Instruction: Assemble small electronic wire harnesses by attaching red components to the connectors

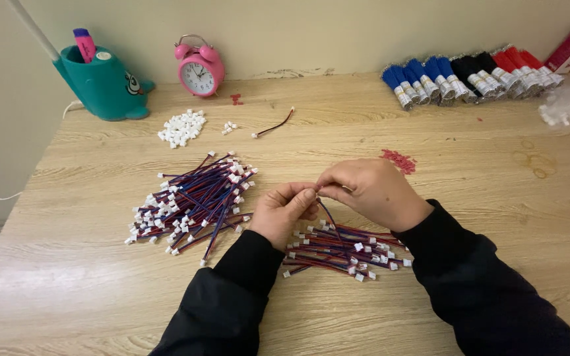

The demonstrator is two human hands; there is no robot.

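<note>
My left hand [285, 209] and my right hand [372, 191] meet fingertip to fingertip above the wooden table [470, 191], pinching one short red-and-blue wire lead [325, 212] between them; the wire hangs down under my fingers. Below my hands lies a small pile of wire leads with white connectors [344, 250]. A bigger pile of the same leads [192, 201] lies to the left of my left hand. Both sleeves are black.
A heap of small white connector housings [182, 127] and a single lead [273, 124] lie farther back. A teal pen holder [105, 82] and pink alarm clock [200, 68] stand by the wall. Bundles of blue, black and red wires [470, 79] line the back right, near red scraps [398, 160].
</note>
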